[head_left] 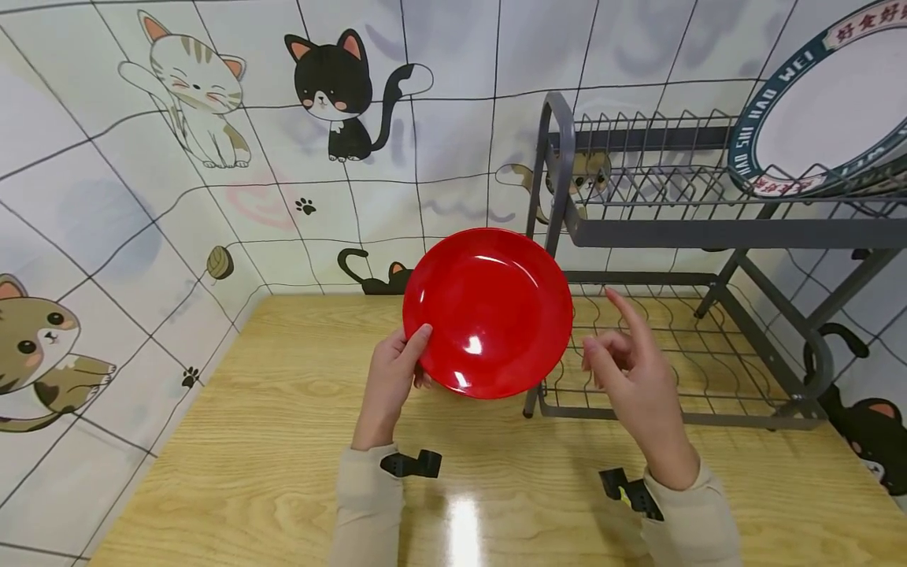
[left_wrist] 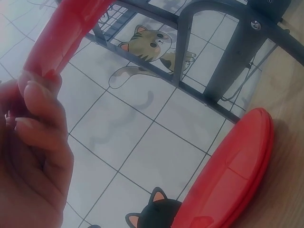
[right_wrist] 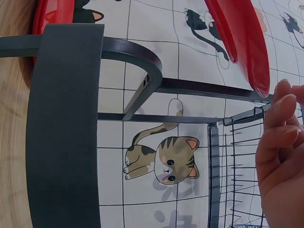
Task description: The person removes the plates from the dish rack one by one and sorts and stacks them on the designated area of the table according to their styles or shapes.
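A glossy red plate (head_left: 489, 315) is held up with its face towards me. My left hand (head_left: 394, 366) grips its lower left rim, thumb on the face and fingers behind. In the left wrist view part of that plate shows above the curled fingers (left_wrist: 45, 107). Just right of the plate is my right hand (head_left: 638, 386), holding nothing, its index finger raised and the others loosely bent. The right wrist view has its fingertips close by the plate's edge (right_wrist: 259, 71). More red plateware (left_wrist: 228, 175) lies low at the table, hidden behind the held plate in the head view.
A dark grey two-tier dish rack (head_left: 708, 232) stands on the wooden table (head_left: 283, 457) to the right. On its upper tier a white oval plate (head_left: 836, 102) with a patterned rim stands upright. Behind is a tiled wall (head_left: 460, 157) with cat drawings.
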Demonstrator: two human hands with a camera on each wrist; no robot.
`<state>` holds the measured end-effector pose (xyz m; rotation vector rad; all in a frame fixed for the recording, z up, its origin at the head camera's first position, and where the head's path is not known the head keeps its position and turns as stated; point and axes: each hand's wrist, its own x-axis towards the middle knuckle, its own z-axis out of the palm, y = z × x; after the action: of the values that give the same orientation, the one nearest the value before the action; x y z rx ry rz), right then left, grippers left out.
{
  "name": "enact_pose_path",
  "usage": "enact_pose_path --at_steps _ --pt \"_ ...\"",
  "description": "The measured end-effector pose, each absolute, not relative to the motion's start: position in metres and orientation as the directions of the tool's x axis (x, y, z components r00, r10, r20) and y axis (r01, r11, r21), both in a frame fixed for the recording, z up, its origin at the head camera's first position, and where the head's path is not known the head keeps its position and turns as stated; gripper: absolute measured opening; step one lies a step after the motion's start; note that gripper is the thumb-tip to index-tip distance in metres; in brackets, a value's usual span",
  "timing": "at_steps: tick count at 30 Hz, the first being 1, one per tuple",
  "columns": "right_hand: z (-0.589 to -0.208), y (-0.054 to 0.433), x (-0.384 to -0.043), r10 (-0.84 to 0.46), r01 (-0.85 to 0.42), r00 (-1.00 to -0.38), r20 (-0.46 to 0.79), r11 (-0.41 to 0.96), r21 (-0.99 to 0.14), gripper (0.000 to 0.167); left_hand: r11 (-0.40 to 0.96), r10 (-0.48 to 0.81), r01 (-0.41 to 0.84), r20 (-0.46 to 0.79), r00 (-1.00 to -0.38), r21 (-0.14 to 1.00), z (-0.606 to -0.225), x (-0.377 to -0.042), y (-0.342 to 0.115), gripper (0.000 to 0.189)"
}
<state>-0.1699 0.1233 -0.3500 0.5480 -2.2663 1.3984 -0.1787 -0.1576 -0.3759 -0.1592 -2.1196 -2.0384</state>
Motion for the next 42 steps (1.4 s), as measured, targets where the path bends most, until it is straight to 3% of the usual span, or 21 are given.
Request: enact_pose_path --at_steps 9,19,28,37,42 --pt "-0.352 0.131 -0.17 -0.017 -0.557 -0.802 0.597 0.384 -0.737 0.053 0.024 -0.095 0.192 0.194 -0.977 0.981 -0.379 -0.181 -0.161 0.027" --pt "-0.345 0.144 -0.168 0.176 -0.719 -0.617 0.767 0.271 -0.64 0.041 -0.012 -0.163 0.2 0.195 -0.967 0.98 -0.385 -0.184 -0.164 0.03" --pt "-0.337 0.153 -0.166 0.34 -0.784 -0.532 0.776 0.147 -0.603 0.037 -0.056 -0.229 0.179 0.162 -0.96 0.982 -0.393 -0.189 -0.165 0.031" --pt "-0.334 0.162 -0.166 0.388 -0.806 -0.487 0.782 0.144 -0.574 0.038 -0.038 -0.286 0.183 0.165 -0.944 0.982 -0.397 -0.192 -0.162 0.03" --pt "-0.329 0.165 -0.167 0.397 -0.786 -0.5 0.77 0.167 -0.596 0.038 -0.035 -0.299 0.152 0.135 -0.945 0.988 -0.398 -0.191 -0.161 0.03"
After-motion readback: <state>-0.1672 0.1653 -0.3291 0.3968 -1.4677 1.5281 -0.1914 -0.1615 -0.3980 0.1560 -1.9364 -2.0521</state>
